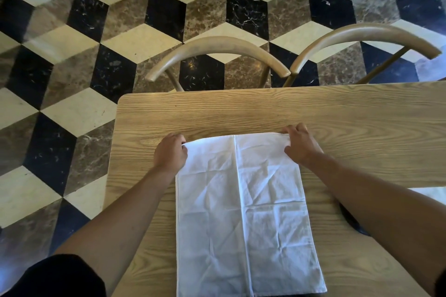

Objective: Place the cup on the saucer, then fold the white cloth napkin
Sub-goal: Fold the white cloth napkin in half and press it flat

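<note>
Now both hands pinch far corners of white napkin (243, 212) on tabletop (241, 111): left hand (170, 152) & right hand (301, 144) clamped on cloth.

A light wooden table (241, 113) with strong grain fills the lower right. Beyond its far edge stand two wooden chairs with curved backrests, one (217, 52) left of the other (366, 35), nearly touching. Underneath spreads a marble floor (72, 60) of cream, brown and black cube-pattern tiles.
</note>
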`<state>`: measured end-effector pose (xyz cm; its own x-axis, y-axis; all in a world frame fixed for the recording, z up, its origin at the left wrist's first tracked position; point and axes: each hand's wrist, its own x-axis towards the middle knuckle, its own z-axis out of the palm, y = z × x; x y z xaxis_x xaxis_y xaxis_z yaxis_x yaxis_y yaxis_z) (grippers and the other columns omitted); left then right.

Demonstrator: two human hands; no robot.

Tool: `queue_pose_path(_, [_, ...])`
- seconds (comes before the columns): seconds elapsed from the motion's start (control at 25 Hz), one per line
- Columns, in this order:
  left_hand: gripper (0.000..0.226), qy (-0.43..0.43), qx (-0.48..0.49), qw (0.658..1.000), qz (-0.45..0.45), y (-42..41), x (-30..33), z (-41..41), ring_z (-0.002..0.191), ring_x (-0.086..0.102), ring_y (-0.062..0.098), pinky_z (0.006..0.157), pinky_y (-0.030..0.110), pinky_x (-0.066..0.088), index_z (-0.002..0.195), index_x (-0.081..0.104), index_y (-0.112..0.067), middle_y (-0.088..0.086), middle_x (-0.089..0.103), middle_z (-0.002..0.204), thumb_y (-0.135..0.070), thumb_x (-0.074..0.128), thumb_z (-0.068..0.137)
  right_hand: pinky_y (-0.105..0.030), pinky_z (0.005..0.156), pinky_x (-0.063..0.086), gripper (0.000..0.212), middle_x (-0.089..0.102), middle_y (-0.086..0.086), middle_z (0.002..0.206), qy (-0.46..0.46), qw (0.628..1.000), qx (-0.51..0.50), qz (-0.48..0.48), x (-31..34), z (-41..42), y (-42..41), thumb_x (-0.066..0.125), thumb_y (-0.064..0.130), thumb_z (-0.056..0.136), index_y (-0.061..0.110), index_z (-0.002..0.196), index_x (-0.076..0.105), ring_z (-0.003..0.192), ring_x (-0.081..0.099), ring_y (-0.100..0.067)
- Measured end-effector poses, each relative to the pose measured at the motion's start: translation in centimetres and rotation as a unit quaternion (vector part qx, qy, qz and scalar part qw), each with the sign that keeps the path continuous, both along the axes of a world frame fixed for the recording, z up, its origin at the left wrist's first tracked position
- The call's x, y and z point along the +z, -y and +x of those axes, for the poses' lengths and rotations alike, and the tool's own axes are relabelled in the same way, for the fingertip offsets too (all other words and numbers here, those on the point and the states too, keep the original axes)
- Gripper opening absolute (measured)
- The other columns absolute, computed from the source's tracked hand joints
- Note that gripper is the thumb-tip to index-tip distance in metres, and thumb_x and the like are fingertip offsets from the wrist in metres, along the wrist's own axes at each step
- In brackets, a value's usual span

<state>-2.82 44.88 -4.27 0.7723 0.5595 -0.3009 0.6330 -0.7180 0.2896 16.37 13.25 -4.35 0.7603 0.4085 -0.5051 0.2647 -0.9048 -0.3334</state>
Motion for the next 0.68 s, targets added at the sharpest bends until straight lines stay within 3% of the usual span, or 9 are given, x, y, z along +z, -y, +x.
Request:
queue_pose_path(0.12, [0.008,0.014,0.004,1.0,-0.001,0.3,0.1,-0.2,0.093,0.062,0.033,0.07,0.032,0.037,0.091,0.067,-0.008,0.01,0.068,0.1,-0.01,0.059,0.088,-0.032,0.079,0.048,0.036,0.036,-0.003,0.118,0.001,0.999,-0.035,0.017,0.0,-0.8,0.5,0.061,0.001,0.08,0.017,0.112,0.061,0.102,0.059,-0.03])
queue_pose_path(0.2, [0.008,0.02,0.006,1.0,0.0,0.5,0.1,-0.3,0.091,0.061,0.034,0.068,0.032,0.037,0.089,0.066,-0.008,0.01,0.069,0.097,-0.011,0.059,0.089,-0.03,0.077,0.046,0.031,0.04,-0.001,0.115,0.0,0.998,-0.05,0.026,0.2,-1.2,0.7,0.06,0.0,0.08,0.017,0.105,0.06,0.1,0.06,-0.03])
queue_pose_path(0.36, [0.012,0.033,0.033,0.999,0.002,0.4,0.4,-0.4,0.088,0.061,0.036,0.065,0.034,0.037,0.085,0.066,-0.005,0.013,0.069,0.091,-0.013,0.058,0.089,-0.032,0.081,0.049,0.039,0.065,-0.004,0.113,-0.011,0.994,-0.094,0.052,0.8,-1.1,1.0,0.057,0.002,0.082,0.017,0.118,0.058,0.106,0.061,-0.029])
queue_pose_path(0.52, [0.013,0.042,0.046,0.998,0.001,-0.2,0.8,0.0,0.083,0.058,0.034,0.066,0.033,0.035,0.084,0.064,-0.005,0.014,0.069,0.089,-0.014,0.058,0.092,-0.03,0.072,0.043,0.038,0.066,-0.006,0.105,-0.008,0.989,-0.133,0.057,1.6,0.0,0.9,0.057,0.004,0.084,0.016,0.121,0.059,0.09,0.055,-0.023])
queue_pose_path(0.68, [0.014,0.049,0.045,0.998,0.017,-0.8,0.2,1.8,0.083,0.055,0.03,0.068,0.034,0.035,0.085,0.064,-0.005,0.014,0.069,0.094,-0.014,0.057,0.093,-0.03,0.072,0.041,0.043,0.065,-0.009,0.108,0.007,0.986,-0.156,0.065,1.2,0.9,0.7,0.055,0.003,0.084,0.014,0.125,0.055,0.09,0.052,-0.023])
